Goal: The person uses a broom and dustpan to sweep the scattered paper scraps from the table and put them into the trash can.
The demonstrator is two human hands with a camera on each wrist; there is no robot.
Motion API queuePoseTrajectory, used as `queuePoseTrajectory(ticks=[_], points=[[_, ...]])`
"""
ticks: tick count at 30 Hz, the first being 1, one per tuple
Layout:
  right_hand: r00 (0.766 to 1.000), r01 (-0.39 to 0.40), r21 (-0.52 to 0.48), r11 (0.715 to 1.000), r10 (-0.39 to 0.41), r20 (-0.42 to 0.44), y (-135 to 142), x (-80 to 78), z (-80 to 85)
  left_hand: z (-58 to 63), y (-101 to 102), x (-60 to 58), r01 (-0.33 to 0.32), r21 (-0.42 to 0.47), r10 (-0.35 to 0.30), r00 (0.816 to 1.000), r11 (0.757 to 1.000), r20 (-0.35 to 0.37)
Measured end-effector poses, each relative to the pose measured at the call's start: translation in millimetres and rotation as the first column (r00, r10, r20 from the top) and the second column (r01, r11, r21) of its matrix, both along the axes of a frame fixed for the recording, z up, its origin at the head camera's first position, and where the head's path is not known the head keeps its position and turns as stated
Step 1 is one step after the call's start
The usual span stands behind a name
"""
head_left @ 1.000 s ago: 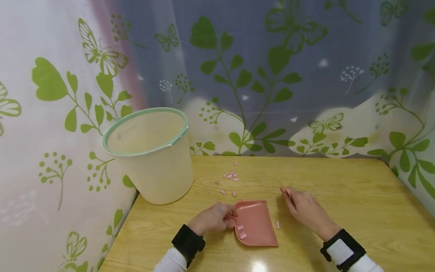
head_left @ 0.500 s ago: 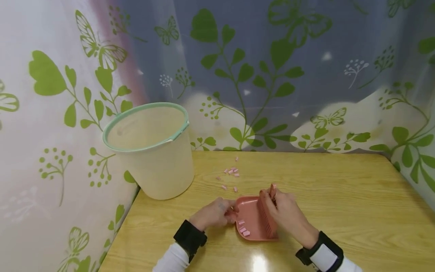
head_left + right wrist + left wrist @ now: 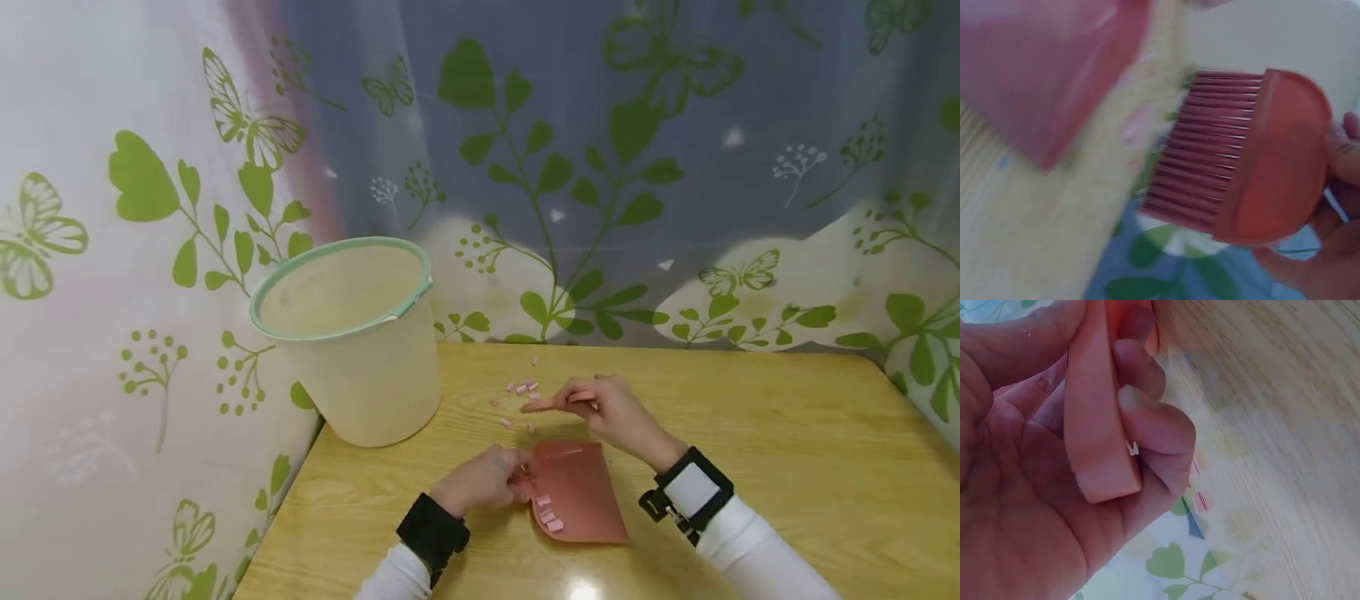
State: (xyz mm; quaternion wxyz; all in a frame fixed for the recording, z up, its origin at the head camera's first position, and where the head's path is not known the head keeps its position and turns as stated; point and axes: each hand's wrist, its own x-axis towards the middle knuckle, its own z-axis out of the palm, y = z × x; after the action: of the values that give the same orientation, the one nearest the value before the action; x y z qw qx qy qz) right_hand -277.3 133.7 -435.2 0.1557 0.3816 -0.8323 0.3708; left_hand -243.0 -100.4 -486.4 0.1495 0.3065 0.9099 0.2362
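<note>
My left hand [image 3: 483,481] grips the handle of a small red-pink dustpan [image 3: 581,492] that lies on the table. In the left wrist view the fingers curl round that handle [image 3: 1100,425]. Several pale pink bits [image 3: 547,517] sit in the pan near its handle side. Above and beyond the pan, my right hand [image 3: 618,417] holds a small red hand brush [image 3: 543,405]. Its bristles [image 3: 1204,150] show in the right wrist view, apart from the pan. Several more pink bits [image 3: 522,389] lie on the table close to the brush.
A cream bucket [image 3: 375,383] with a mint-green rim stands at the back left of the wooden table [image 3: 787,442]. Behind and to the left hangs a curtain [image 3: 480,167] with green leaves and butterflies. Its lower edge meets the table's back edge.
My right hand brings the brush from the right into the pan, then lifts it out towards the far bits. More pink bits now sit in the pan. The left hand keeps its grip.
</note>
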Motion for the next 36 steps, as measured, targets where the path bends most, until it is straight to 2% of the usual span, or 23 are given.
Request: queuePoseTrajectory(ticks=[3,6,11,15,21,25,29,33,36], points=[[1.000,0.006,0.035,0.999,-0.005,-0.030,-0.3,-17.0,-17.1,-0.4,-0.4,-0.1,-0.009,0.028,0.008,0.999,1.000,0.035],[1.000,-0.014,0.048,0.999,0.015,-0.017,1.9,-26.8,-33.1,0.1,0.3,-0.9,-0.021,0.039,0.019,0.998,0.999,0.054],[0.997,-0.063,0.065,0.996,0.059,0.057,18.8,-26.0,-50.0,-2.2,1.9,-0.8,-0.010,0.025,0.009,0.999,1.000,0.037],[0.991,-0.060,0.073,0.996,0.051,0.123,50.2,-23.8,-48.5,-2.7,4.6,-2.7,-0.016,0.007,0.016,0.998,1.000,0.055],[0.981,-0.081,0.101,0.992,0.062,0.182,84.2,-25.6,-31.2,0.0,-3.9,-0.7,-0.068,-0.006,0.068,0.994,0.998,0.088],[0.988,-0.043,0.046,0.998,0.036,0.148,97.7,-23.5,-24.8,-0.5,-6.6,0.4,-0.068,0.010,0.067,0.993,0.998,0.102],[0.997,0.012,-0.024,1.000,-0.010,0.081,96.0,-24.2,-31.9,-1.8,-8.7,1.0,-0.076,0.003,0.075,0.993,0.997,0.096],[0.999,0.022,0.018,1.000,-0.022,0.033,92.1,-22.8,-43.7,-0.6,-5.7,0.3,-0.089,-0.006,0.090,0.992,0.996,0.090],[0.998,0.035,0.059,0.998,-0.038,0.043,98.6,-14.2,-46.6,-1.7,-0.4,-0.7,-0.064,0.006,0.063,0.995,0.998,0.081]])
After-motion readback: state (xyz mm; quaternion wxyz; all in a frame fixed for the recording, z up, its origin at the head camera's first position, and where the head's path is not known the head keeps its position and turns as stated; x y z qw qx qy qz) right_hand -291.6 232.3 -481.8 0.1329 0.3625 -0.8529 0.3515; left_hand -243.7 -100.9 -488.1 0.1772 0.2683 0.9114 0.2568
